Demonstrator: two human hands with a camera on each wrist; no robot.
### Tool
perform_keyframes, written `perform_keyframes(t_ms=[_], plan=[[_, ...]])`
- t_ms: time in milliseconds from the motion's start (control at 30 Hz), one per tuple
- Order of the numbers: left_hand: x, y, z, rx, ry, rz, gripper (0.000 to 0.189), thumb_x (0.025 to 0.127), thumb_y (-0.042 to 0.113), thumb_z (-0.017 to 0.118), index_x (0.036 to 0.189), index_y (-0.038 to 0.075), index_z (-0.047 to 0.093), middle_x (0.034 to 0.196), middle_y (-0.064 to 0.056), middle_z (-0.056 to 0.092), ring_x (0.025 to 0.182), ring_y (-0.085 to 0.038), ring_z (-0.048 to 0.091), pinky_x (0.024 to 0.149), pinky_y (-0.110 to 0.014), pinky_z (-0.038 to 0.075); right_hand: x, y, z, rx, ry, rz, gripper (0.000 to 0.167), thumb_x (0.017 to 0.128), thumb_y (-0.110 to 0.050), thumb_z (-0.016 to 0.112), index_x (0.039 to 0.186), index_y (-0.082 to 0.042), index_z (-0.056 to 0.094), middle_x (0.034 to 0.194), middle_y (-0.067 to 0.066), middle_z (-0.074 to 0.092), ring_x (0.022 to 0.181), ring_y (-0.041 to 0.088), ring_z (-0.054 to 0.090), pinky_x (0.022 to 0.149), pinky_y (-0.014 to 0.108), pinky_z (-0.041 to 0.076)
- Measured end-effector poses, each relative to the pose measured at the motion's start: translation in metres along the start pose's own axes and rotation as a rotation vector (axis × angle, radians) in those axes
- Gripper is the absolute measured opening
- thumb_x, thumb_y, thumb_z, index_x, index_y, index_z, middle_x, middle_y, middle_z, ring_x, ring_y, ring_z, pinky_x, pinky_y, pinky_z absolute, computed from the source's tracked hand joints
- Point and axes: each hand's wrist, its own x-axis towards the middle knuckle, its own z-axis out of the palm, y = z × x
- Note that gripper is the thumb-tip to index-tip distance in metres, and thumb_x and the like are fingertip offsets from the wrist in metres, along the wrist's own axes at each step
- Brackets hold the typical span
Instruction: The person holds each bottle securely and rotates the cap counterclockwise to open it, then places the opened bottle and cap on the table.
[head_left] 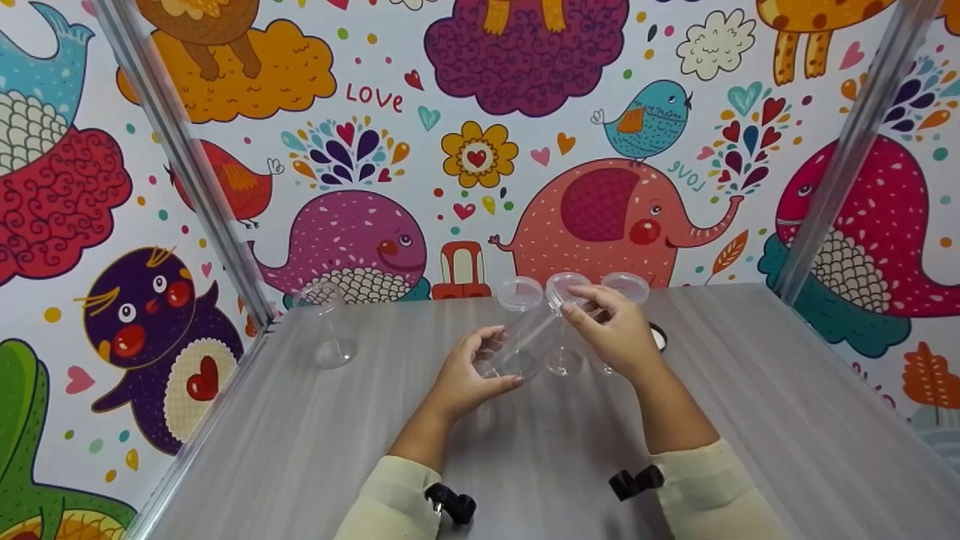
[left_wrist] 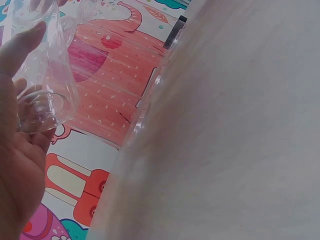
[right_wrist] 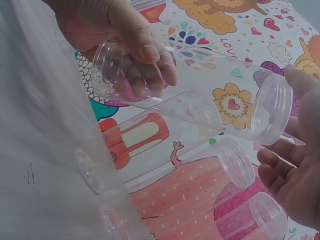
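A clear, empty-looking plastic jar [head_left: 531, 330] with a threaded mouth is held tilted above the table, its mouth end up and to the right. My left hand [head_left: 466, 373] grips the base end, thumb on the near side and fingers behind. At the threaded mouth, my right hand [head_left: 611, 330] holds the rim [right_wrist: 273, 110] between thumb and fingers. Behind the hands stand three similar clear jars: a left one [head_left: 520, 291], a middle one [right_wrist: 235, 162] and a right one [right_wrist: 268, 215]. Their lower parts are partly covered by the hands and the held jar.
Another clear jar [head_left: 335, 349] stands apart at the left of the grey table [head_left: 300, 465]. A round black-and-white object [head_left: 658, 337] sits beyond the right wrist, partly hidden. A cartoon-printed backdrop [head_left: 472, 82] and metal posts [head_left: 187, 165] bound the table.
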Motion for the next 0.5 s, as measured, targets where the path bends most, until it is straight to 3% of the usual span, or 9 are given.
perform_keyframes(t_ms=[500], plan=[[0.0014, 0.0004, -0.0023, -0.004, -0.032, 0.031, 0.089, 0.076, 0.055, 0.093, 0.154, 0.043, 0.051, 0.151, 0.006, 0.061, 0.138, -0.025, 0.06, 0.115, -0.055, 0.054, -0.0016, -0.0007, -0.0048, 0.117, -0.067, -0.043, 0.042, 0.101, -0.037, 0.074, 0.141, -0.025, 0.072, 0.145, 0.005, 0.068, 0.11, 0.025, 0.065, 0.086, 0.019, 0.059]])
